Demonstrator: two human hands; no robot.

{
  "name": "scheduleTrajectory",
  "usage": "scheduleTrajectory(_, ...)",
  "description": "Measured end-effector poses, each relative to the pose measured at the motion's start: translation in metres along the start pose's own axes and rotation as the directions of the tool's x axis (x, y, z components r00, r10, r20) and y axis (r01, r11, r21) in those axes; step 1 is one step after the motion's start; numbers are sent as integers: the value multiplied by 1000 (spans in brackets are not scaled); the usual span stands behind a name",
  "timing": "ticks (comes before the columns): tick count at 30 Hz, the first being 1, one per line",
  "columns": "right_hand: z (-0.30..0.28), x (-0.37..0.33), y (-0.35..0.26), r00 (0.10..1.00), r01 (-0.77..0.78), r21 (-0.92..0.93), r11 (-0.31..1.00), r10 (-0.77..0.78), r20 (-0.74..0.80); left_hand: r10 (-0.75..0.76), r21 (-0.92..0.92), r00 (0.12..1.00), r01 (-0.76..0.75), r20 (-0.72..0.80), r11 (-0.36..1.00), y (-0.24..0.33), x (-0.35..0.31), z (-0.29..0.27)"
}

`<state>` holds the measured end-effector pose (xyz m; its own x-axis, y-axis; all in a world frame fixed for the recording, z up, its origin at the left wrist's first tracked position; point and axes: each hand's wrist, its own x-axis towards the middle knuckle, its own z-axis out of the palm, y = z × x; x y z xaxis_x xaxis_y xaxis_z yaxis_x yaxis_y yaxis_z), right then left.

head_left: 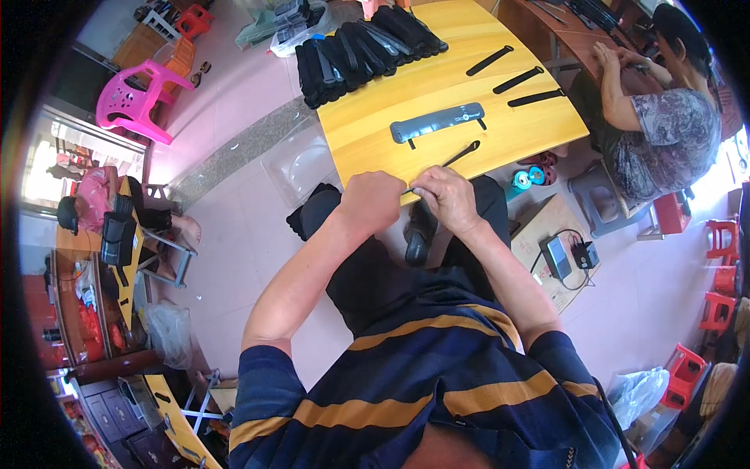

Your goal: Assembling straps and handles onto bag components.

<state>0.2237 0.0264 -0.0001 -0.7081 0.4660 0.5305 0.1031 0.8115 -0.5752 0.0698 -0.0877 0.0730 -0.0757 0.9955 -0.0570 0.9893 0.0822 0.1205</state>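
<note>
My left hand (371, 202) and my right hand (448, 198) are close together at the near edge of the yellow table (367, 160). Both are closed, fingers pinching a thin dark strip between them. Beyond my right fingers a narrow black strap (462, 153) with a rounded end reaches over the tabletop; it seems to be the same piece, though my fingers hide the join. Just past my hands lies a long grey flat panel (437, 123) with short black tabs. Farther right rest three loose black straps (490, 61), side by side.
A heap of black strap-like pieces (351, 62) covers the table's far left. On the right a person (664, 133) works at a brown table. Below stand a cardboard box (539, 258) with a cabled device and a teal container (522, 181). A pink chair (129, 98) is at the left.
</note>
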Motion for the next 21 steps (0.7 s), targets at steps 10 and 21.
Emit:
scheduleTrajectory(10,-2,2,0,999,14,-10,1000,-13,38,-43,40,999,43,-22,998,4,-10,3)
scheduleTrajectory(21,-2,4,2,999,19,23,1000,-20,35,-43,96,999,43,-6,994,-3,-18,2)
